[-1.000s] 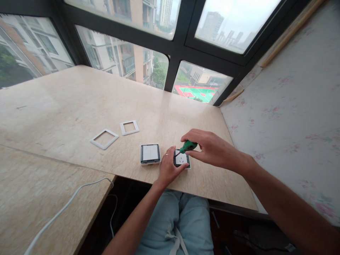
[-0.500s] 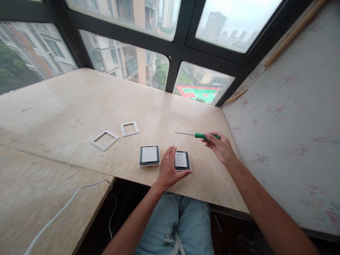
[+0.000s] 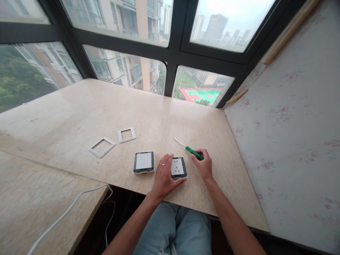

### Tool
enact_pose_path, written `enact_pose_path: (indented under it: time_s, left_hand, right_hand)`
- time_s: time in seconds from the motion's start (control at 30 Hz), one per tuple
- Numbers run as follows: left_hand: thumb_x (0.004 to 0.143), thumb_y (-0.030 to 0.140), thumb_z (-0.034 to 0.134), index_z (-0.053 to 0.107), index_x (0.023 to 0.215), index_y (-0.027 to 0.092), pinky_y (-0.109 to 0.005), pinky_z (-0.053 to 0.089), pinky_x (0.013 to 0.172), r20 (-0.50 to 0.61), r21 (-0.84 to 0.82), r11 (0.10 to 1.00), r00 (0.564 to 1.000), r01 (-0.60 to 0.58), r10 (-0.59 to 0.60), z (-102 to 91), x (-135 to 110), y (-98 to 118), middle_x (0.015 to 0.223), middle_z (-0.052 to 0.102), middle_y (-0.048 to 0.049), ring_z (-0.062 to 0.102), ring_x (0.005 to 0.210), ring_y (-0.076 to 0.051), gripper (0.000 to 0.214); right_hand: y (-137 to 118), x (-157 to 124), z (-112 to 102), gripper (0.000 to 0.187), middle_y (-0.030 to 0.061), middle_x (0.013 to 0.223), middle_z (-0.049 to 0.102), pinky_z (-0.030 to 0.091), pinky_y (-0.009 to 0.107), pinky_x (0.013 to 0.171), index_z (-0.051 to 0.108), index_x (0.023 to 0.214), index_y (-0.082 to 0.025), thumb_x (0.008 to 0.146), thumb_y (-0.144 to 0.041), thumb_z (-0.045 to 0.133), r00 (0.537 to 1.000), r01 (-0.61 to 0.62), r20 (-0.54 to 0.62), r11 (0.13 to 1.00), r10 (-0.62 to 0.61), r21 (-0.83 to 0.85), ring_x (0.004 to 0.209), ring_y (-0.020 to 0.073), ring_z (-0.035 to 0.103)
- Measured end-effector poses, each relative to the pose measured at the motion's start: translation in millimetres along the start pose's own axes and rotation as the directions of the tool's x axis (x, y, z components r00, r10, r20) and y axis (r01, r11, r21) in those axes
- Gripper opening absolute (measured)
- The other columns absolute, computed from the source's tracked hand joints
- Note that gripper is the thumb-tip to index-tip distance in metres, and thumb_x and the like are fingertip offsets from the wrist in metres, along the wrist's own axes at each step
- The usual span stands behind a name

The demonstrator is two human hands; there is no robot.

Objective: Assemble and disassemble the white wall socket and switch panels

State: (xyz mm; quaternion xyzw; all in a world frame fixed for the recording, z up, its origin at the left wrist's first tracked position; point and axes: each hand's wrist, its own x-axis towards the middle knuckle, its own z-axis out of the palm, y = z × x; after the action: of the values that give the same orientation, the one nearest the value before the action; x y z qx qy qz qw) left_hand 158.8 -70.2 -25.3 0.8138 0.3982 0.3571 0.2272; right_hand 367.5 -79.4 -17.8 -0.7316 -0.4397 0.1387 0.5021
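Observation:
My left hand (image 3: 165, 177) grips the left and near sides of a wall socket (image 3: 177, 167), which lies face up on its white box with a dark inner frame showing. In my right hand (image 3: 204, 164) is a screwdriver (image 3: 194, 153) with a green handle; its metal shaft points away and to the left, apart from the socket. To the left of my left hand sits a two-rocker light switch (image 3: 143, 161) on a similar white box.
Two white cover frames (image 3: 102, 147) (image 3: 126, 135) lie on the stone-patterned counter (image 3: 79, 106), further left. A white cable (image 3: 63, 213) runs over the lower left slab and hangs past its edge. Windows stand behind, and a flowered wall (image 3: 287, 141) is at the right.
My right hand has moved left and nearer with the screwdriver, closer to the socket. The screwdriver has turned from nearly level to slanting. My left hand stays on the socket, and the whole view has shifted slightly.

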Motion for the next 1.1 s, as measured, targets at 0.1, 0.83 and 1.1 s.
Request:
enact_pose_path:
  time_s: [0.1, 0.83, 1.1]
  left_hand:
    - [0.07, 0.047, 0.083, 0.028, 0.148, 0.02, -0.057, 0.039, 0.111, -0.017, 0.039, 0.999, 0.999, -0.031, 0.032, -1.2, -0.5, 0.7, 0.142, 0.049, -0.019, 0.041, 0.138, -0.037, 0.099]
    - [0.065, 0.049, 0.086, 0.041, 0.142, 0.021, -0.05, 0.044, 0.105, 0.027, -0.131, 0.989, 0.997, 0.073, -0.07, -9.5, 0.9, 6.0, 0.126, 0.054, -0.0138, 0.051, 0.121, -0.032, 0.093]
    - [0.083, 0.049, 0.071, 0.06, 0.128, 0.021, -0.049, 0.047, 0.103, -0.059, -0.021, 0.999, 0.998, -0.039, 0.038, -10.3, 1.5, 8.8, 0.121, 0.063, -0.0126, 0.057, 0.119, -0.03, 0.055]
  right_hand:
    - [-1.2, -2.6, 2.6, 0.025, 0.0036, 0.089, 0.067, 0.049, 0.035, 0.079, 0.059, 0.092, -0.022, 0.077, -0.04, 0.067, 0.997, 0.07, 0.012, 0.996, -0.07, -0.054, 0.084, 0.022, 0.063]
    - [-0.1, -12.3, 4.2, 0.016, 0.0066, 0.097, 0.066, 0.05, 0.04, 0.086, 0.059, 0.095, -0.023, 0.081, -0.029, 0.058, 0.973, 0.216, 0.095, 0.973, -0.209, -0.079, 0.093, 0.0245, 0.062]
    - [1.4, -12.7, 4.6, 0.018, 0.0056, 0.098, 0.065, 0.048, 0.039, 0.088, 0.058, 0.097, -0.023, 0.081, -0.03, 0.057, 0.972, 0.219, 0.105, 0.971, -0.209, -0.097, 0.094, 0.0232, 0.061]
